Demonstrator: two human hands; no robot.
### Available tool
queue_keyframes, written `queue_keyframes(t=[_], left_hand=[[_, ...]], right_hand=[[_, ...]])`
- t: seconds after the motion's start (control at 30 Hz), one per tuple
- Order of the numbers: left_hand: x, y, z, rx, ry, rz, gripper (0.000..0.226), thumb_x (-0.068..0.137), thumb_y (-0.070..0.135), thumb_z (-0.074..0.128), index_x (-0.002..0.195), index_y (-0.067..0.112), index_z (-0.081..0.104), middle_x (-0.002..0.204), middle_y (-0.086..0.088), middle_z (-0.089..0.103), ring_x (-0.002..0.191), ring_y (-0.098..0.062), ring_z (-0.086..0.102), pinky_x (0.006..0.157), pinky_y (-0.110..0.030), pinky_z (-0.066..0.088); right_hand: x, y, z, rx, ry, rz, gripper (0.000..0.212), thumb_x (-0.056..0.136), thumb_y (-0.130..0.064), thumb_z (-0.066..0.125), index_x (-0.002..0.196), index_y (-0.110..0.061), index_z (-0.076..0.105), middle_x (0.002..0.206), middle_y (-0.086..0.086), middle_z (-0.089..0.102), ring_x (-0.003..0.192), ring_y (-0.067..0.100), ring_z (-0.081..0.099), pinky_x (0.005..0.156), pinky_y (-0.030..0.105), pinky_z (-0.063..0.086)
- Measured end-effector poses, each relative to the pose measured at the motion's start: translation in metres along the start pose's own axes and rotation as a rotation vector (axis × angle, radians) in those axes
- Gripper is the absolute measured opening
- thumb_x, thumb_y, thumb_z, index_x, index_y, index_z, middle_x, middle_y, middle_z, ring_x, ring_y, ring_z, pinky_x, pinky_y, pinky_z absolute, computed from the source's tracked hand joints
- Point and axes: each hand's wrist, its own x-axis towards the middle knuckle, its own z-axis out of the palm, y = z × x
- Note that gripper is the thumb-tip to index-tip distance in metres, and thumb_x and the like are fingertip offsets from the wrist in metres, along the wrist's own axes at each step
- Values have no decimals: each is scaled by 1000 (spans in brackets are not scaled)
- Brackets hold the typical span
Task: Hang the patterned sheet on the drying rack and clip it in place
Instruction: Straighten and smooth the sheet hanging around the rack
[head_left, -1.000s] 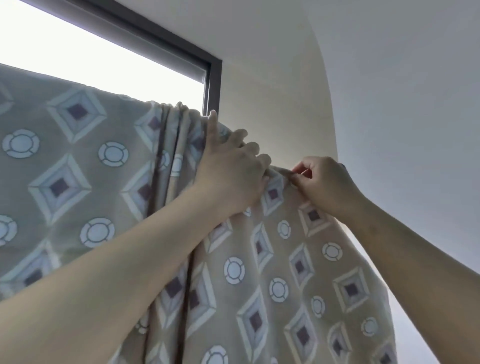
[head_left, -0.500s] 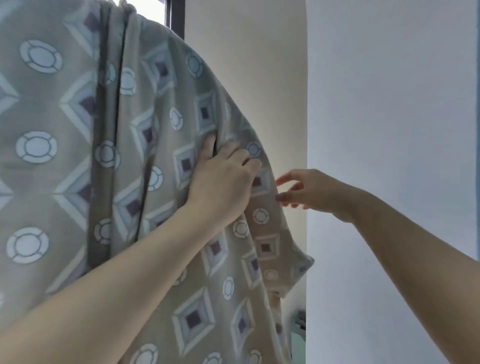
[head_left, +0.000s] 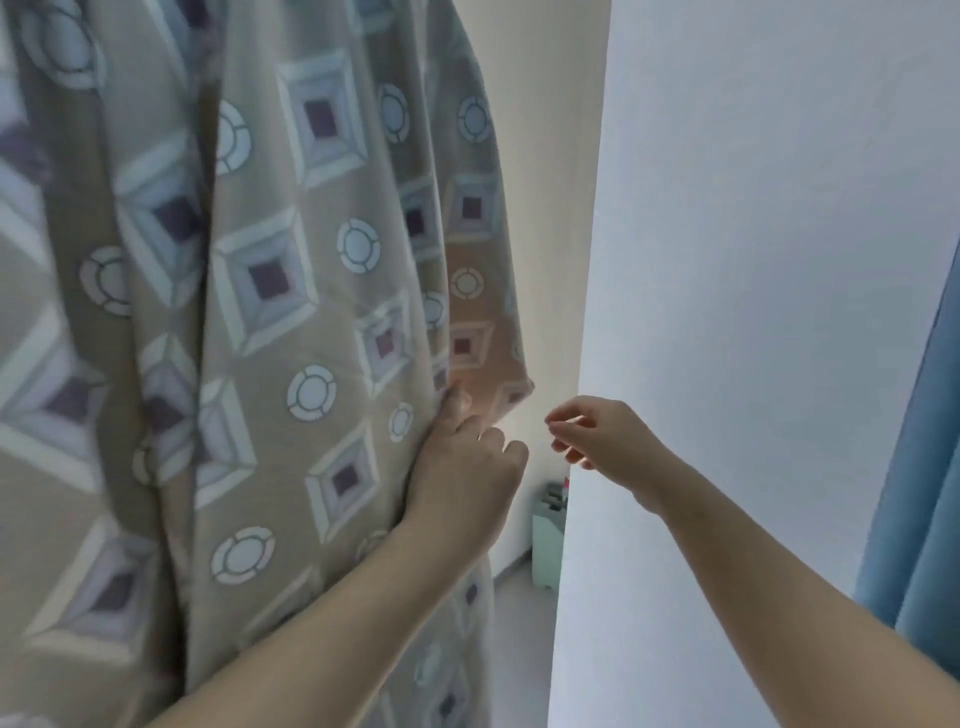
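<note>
Hanging in folds, the sheet (head_left: 311, 312) has its edge pinched by the left grip (head_left: 462, 467); the right grip (head_left: 597, 436) is slack and empty nearby

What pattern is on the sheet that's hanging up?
The sheet is beige with white-framed purple squares and pale circles; head view.

The sheet (head_left: 270, 312) is tan, printed with pale blue-white diamonds around dark purple squares and pale segmented rings. The wall (head_left: 753, 260) is white, the curtain (head_left: 924, 493) blue, the box (head_left: 545, 540) pale green.
</note>
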Motion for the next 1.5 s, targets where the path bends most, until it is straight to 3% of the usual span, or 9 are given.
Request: queue_keyframes(t=[0.17,0.27,0.37,0.5,0.63,0.8,1.07,1.37,1.5], left_hand=[[-30,31,55,-97,-150,-95,23,47,13,80,63,16,63,57,0,58,64,-23,62,105,-52,29],[-41,46,83,-129,-142,-150,25,50,20,80,70,16,66,68,-1,64,79,-26,67,104,-51,20],[-48,57,111,-141,-139,-246,31,53,23,80,81,15,68,82,-3,68,96,-29,66,101,-55,21],[-72,69,155,-68,-161,-344,35,56,21,77,89,14,67,97,-5,67,110,-28,62,101,-56,25],[-86,85,200,-39,-302,-447,43,53,27,83,90,12,67,101,-7,66,113,-30,60,100,-58,24],[-102,90,237,26,-445,-528,52,50,29,86,95,10,67,107,-12,65,114,-34,59,100,-59,21],[-126,94,295,59,-593,-559,59,55,32,84,105,11,63,117,-13,62,119,-35,54,102,-59,16],[-133,71,380,21,-712,-677,74,47,32,88,111,15,54,120,-13,61,116,-34,57,94,-65,35],[-139,56,409,57,-719,-746,64,53,28,86,111,12,64,123,-13,60,119,-33,55,101,-60,21]], right_hand=[[-9,58,27,-113,70,59,13,90,-20,55,99,-19,63,87,-6,61,82,12,56,67,18,41],[-7,90,44,-178,77,40,20,89,-20,54,107,-16,63,91,-4,61,81,12,54,66,18,40],[3,120,58,-264,40,3,26,91,-23,53,115,-18,59,103,-1,60,89,13,50,79,24,39],[15,162,83,-469,-76,-101,36,94,-28,46,129,-23,49,132,-5,50,122,15,41,100,27,31],[39,215,98,-623,-360,-212,49,96,-36,40,143,-29,28,155,-11,19,143,10,11,111,27,13],[62,257,118,-654,-516,-244,55,96,-41,37,147,-34,16,159,-7,0,146,15,-5,115,32,6],[86,286,166,-604,-642,-249,55,96,-40,37,148,-29,18,159,0,1,146,21,-5,115,39,5],[142,306,217,-606,-703,-201,54,97,-35,38,147,-27,20,159,3,5,146,23,1,115,40,7],[165,309,251,-623,-738,-166,54,97,-35,37,147,-26,19,159,4,4,146,24,2,115,40,8]])
